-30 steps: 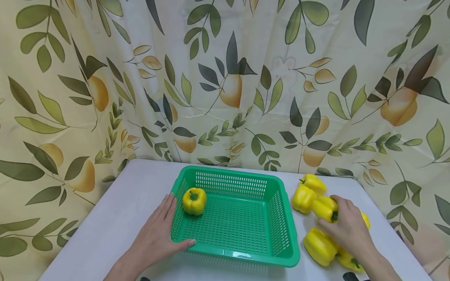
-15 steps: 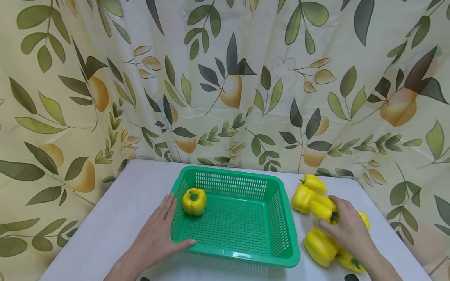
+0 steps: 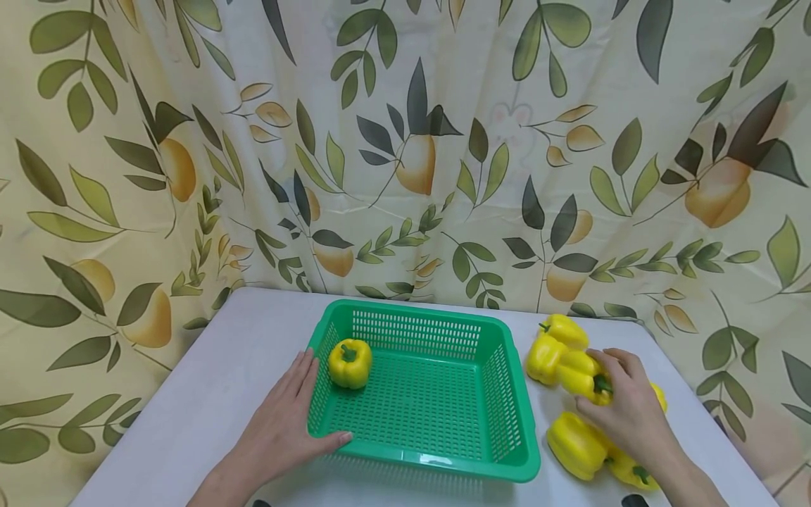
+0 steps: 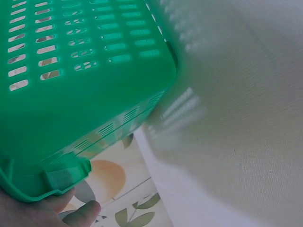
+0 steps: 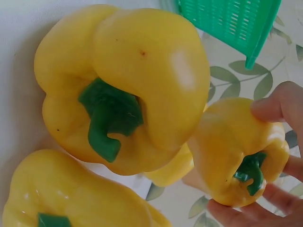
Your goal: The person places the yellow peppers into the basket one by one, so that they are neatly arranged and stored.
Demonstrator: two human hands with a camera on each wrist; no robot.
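Observation:
My left hand (image 3: 279,422) rests at the near left corner of a green plastic basket (image 3: 443,461), fingers straight along its left rim and thumb over the near rim. One yellow bell pepper (image 3: 350,365) stands stem up inside the basket. To the right of it, my right hand (image 3: 633,405) grips another yellow bell pepper (image 5: 236,151), thumb on one side and fingers on the other, with its green stem showing. Close to that hand, a large yellow bell pepper (image 5: 128,61) fills much of the right wrist view. In the left wrist view, part of my left hand (image 4: 42,210) touches the basket's rim.
More yellow bell peppers lie around the right hand on the white table (image 3: 209,380), two behind it (image 3: 546,359) and several in front (image 3: 576,443) and beside it, partly hidden. A leaf-and-fruit patterned curtain (image 3: 405,246) hangs behind the table.
The bell pepper in my right hand has turned slightly, so its stem shows more. The right fingers have shifted a little. My left hand and the basket have not moved.

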